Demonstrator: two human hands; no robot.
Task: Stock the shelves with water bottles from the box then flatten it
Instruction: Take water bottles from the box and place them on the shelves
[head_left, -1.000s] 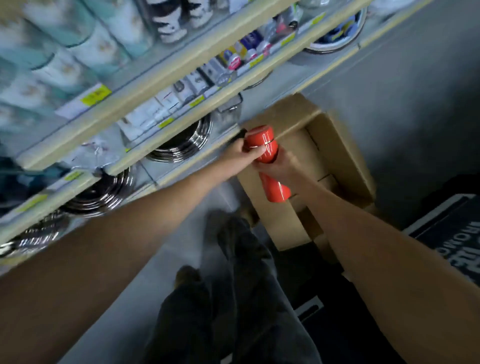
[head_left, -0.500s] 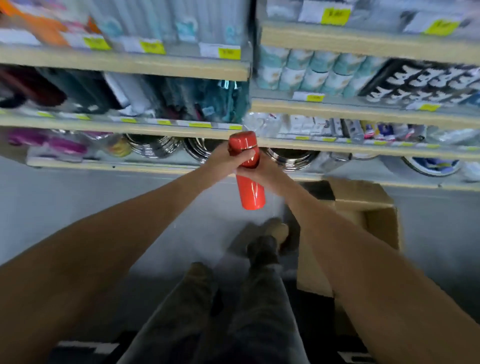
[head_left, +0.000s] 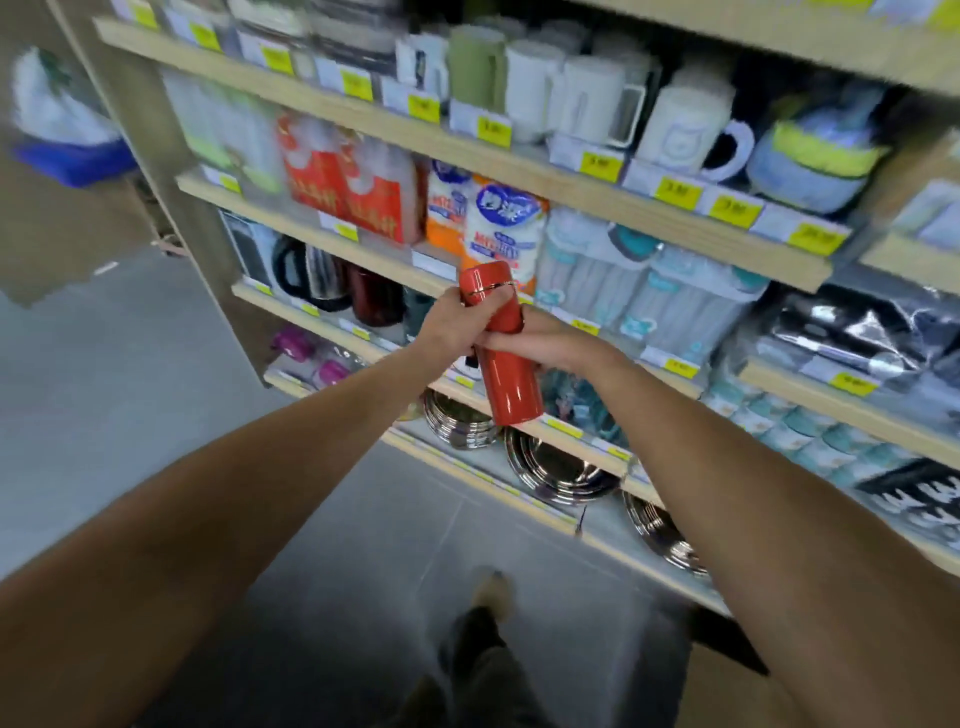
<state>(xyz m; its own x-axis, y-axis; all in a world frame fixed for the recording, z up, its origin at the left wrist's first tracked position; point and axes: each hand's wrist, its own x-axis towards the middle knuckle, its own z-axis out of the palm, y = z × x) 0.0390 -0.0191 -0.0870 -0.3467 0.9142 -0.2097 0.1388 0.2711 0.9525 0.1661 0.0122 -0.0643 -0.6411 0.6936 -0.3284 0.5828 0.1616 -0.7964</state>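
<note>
hands grip one red bottle (head_left: 501, 343): left hand (head_left: 457, 325) at cap, right hand (head_left: 540, 345) mid-body; shelves (head_left: 519, 161) blurred.

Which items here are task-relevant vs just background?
Job:
red cylindrical metal water bottle
left hand and right hand, both gripping it
wooden shelves
brown cardboard box, corner visible bottom right

Background:
white ceramic mugs
black-handled steel kettle
shiny steel bowls
</note>
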